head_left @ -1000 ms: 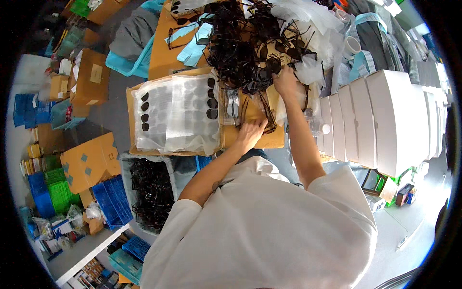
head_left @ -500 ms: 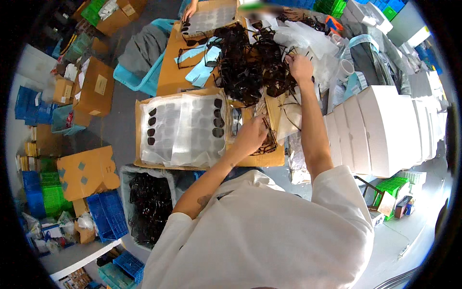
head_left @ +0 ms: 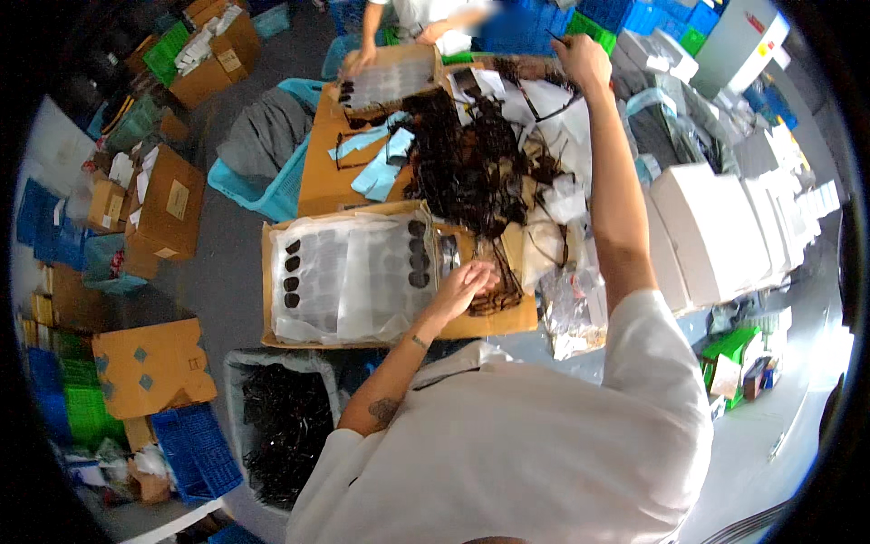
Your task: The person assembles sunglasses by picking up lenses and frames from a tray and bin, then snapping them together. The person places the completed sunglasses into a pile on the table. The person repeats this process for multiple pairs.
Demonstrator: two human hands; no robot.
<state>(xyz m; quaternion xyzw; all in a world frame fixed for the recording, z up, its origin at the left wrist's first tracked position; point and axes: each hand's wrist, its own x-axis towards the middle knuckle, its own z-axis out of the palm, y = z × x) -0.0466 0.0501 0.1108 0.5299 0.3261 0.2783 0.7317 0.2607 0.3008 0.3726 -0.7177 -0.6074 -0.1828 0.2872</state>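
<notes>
Brown worktop: right hand, one o'clock, pinching dark glasses; left hand, loosely spread, brown frames at its four o'clock.

The left arm is bent, its forearm slanting past the near right corner of the cardboard tray, and the left hand is poised just to the tray's right, wrist fairly straight, fingers loosely extended. The right arm reaches out almost straight, well to the tray's right; the right hand is raised far beyond the tray's back edge, fingers pinched together.
</notes>
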